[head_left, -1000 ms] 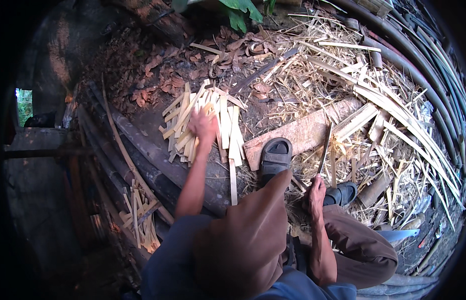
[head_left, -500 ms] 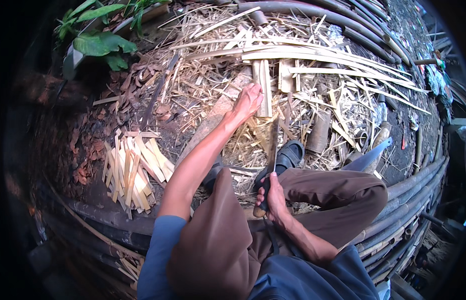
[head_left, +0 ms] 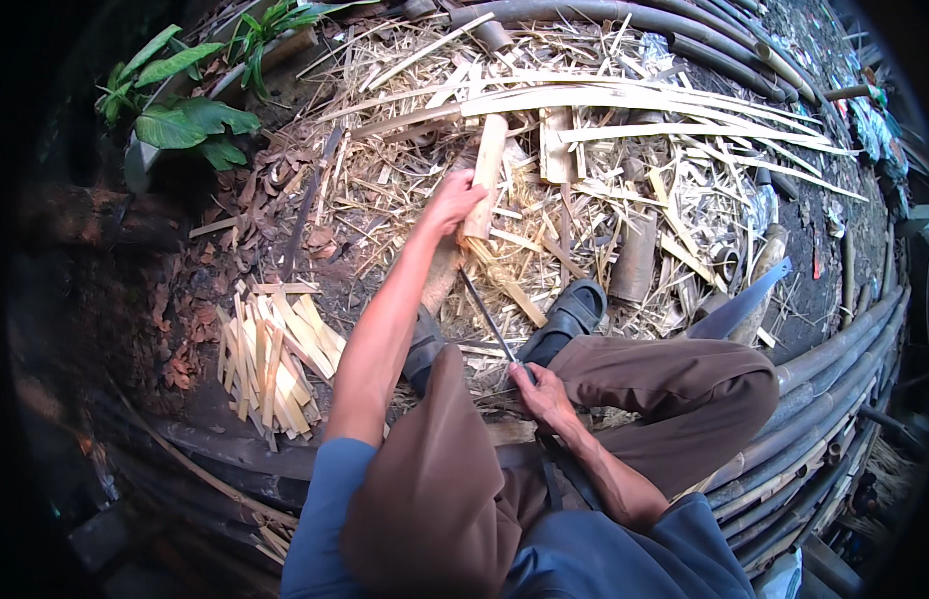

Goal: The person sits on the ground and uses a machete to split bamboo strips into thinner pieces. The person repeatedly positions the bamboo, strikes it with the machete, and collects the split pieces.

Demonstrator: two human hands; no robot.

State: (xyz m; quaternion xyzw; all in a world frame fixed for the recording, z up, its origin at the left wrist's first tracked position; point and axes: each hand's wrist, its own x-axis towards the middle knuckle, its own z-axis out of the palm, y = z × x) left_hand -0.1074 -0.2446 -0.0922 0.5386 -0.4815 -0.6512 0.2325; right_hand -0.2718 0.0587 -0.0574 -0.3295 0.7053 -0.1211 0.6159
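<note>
A pale split bamboo piece (head_left: 488,165) is gripped along its side by my left hand (head_left: 453,203), standing at a slant with its lower end over a worn plank (head_left: 441,278). Around the handle of a long knife (head_left: 488,315) the fingers of my right hand (head_left: 546,393) are wrapped. The blade, seen almost edge-on, runs up and left, its tip close below the bamboo piece's lower end. My left forearm reaches out past my bent knee, while the right wrist stays low between my legs.
Bundled bamboo slats (head_left: 277,359) lie at the left. Long strips (head_left: 634,98) cross the litter of shavings ahead, by another bamboo piece (head_left: 555,145). A saw blade (head_left: 741,302) lies at the right, near a bamboo tube (head_left: 636,258). Dark poles (head_left: 834,369) border the right.
My left hand has moved left with the bamboo piece, which now slants. The knife has swung from pointing up and right to up and left, its tip now near the piece's lower end.
</note>
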